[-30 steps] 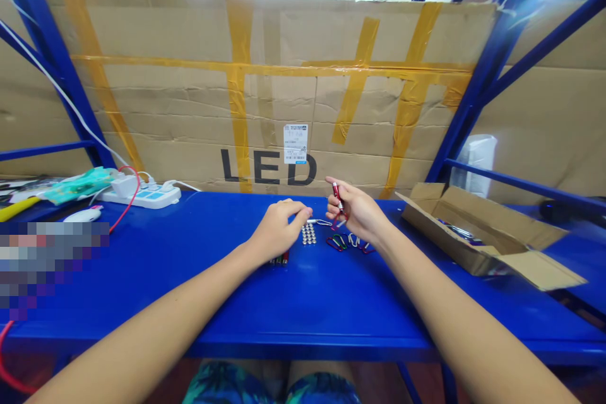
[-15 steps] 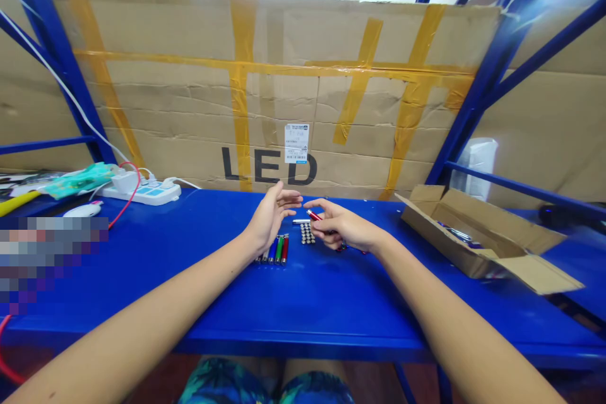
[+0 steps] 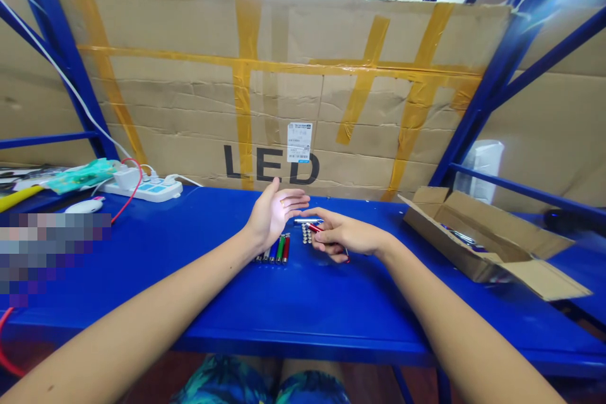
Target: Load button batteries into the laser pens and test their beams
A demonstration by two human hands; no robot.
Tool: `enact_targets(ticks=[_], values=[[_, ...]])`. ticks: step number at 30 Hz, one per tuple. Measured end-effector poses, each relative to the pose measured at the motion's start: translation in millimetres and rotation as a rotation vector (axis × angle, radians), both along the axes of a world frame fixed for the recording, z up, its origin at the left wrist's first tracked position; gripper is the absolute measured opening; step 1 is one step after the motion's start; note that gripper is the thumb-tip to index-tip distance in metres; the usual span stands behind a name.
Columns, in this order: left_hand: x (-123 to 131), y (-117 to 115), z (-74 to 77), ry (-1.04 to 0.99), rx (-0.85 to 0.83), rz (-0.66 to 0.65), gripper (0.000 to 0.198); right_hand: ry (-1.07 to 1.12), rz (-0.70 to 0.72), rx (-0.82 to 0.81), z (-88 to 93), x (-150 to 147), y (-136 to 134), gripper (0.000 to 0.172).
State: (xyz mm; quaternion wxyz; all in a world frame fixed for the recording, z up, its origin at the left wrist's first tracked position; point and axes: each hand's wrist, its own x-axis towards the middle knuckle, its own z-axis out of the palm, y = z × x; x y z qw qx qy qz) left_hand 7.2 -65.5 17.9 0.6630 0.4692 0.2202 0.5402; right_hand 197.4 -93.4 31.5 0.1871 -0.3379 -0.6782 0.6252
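Observation:
My right hand pinches a small red keychain flashlight, its front end aimed at my left palm. My left hand is raised a little above the blue table, fingers stretched out, palm turned right and lit bright. Under the left hand lies a row of several small flashlights in blue, green and red. A cluster of small silver button cells sits between the hands, with a silver piece just behind it. Coloured clips that lay under the right hand are now hidden.
An open cardboard box holding metal parts stands at the right. A white power strip with a red cable, a white mouse and teal packaging lie at the left back. A taped cardboard sheet marked LED closes off the rear.
My left hand has lifted off the button cells and opened palm-up. My right hand has lowered and turned the red flashlight toward that palm, which now looks lit.

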Motion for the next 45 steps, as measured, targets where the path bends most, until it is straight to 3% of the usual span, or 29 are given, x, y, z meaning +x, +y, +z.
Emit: enact_targets(ticks=[11, 21, 45], values=[[-1.1, -2.8, 2.0, 0.075, 0.039, -0.006, 0.060, 0.059, 0.043, 0.025, -3.7, 3.7, 4.9, 0.066], [-3.0, -1.2, 2.0, 0.081, 0.022, -0.015, 0.058, 0.000, 0.038, 0.145, -4.9, 5.6, 10.0, 0.059], [-5.4, 4.3, 0.8, 0.081, -0.009, 0.076, 0.058, 0.050, 0.033, 0.100, -1.8, 8.5, 8.7, 0.044]])
